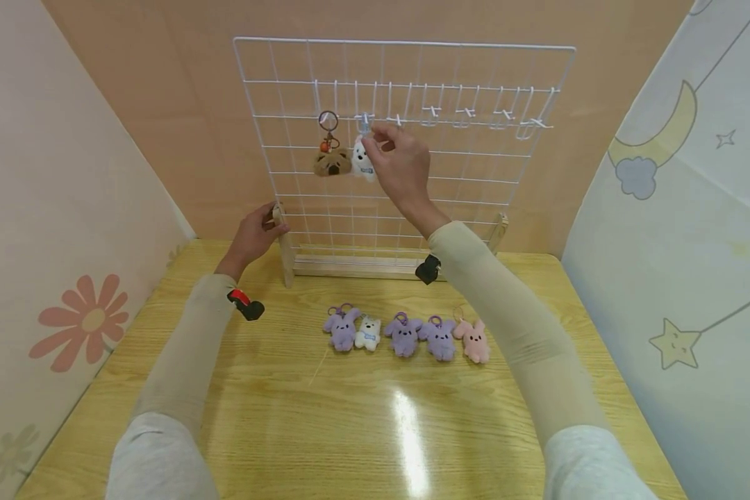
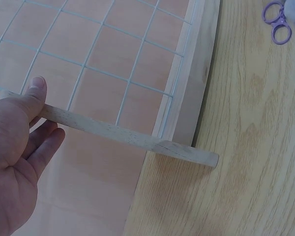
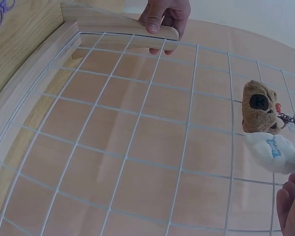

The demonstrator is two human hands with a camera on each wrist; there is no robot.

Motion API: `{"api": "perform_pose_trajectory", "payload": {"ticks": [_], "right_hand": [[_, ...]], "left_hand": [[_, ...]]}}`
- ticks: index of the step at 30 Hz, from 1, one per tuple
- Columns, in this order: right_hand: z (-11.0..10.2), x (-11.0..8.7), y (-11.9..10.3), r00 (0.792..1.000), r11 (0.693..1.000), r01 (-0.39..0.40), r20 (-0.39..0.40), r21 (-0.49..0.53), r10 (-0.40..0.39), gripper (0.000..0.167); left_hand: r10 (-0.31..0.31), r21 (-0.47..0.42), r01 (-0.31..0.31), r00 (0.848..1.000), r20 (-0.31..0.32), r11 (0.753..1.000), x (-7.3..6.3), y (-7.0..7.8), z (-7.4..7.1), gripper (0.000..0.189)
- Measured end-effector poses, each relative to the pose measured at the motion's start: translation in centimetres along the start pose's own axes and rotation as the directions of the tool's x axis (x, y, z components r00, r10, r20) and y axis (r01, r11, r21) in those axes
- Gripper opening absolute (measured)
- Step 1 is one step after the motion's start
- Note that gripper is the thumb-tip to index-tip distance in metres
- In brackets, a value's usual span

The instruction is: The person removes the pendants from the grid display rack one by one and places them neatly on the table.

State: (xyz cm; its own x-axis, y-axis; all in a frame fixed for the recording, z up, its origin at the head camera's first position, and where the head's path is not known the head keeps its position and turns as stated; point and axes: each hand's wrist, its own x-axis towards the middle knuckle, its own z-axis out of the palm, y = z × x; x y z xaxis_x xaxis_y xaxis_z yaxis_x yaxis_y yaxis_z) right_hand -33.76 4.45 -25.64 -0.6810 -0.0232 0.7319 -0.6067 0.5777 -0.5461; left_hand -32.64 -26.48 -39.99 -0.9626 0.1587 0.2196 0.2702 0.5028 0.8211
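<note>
My right hand point(image 1: 407, 165) is raised to the white wire grid rack point(image 1: 406, 45) and pinches the upper part of a white plush keychain point(image 1: 362, 160), right at one of the hooks. A pale blue ring point(image 1: 365, 123) shows above the plush, overlapping that hook. Just left of it hangs a brown plush keychain point(image 1: 332, 164) from a dark ring; the right wrist view shows the two plushes side by side. Lower down, my left hand point(image 1: 253, 236) grips the wooden side post point(image 2: 108, 130) of the rack's stand, thumb on one face and fingers on the other.
Several white hooks point(image 1: 467, 112) extend rightward along the grid. On the wooden table point(image 1: 300, 430), in front of the rack, lie purple plush keychains point(image 1: 404, 336), a white one point(image 1: 368, 335) and a pink one point(image 1: 475, 340) in a row. Patterned panels stand at both sides.
</note>
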Motion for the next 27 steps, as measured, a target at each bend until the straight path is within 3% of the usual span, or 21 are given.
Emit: {"api": "perform_pose_trajectory", "payload": {"ticks": [27], "right_hand": [[1.4,0.3,-0.1,0.997,0.994,-0.032,-0.065,0.103,0.039,0.019]], "left_hand": [[-0.004,0.006,0.004,1.000,0.011,1.000,0.2,-0.5,-0.1,0.062]]}}
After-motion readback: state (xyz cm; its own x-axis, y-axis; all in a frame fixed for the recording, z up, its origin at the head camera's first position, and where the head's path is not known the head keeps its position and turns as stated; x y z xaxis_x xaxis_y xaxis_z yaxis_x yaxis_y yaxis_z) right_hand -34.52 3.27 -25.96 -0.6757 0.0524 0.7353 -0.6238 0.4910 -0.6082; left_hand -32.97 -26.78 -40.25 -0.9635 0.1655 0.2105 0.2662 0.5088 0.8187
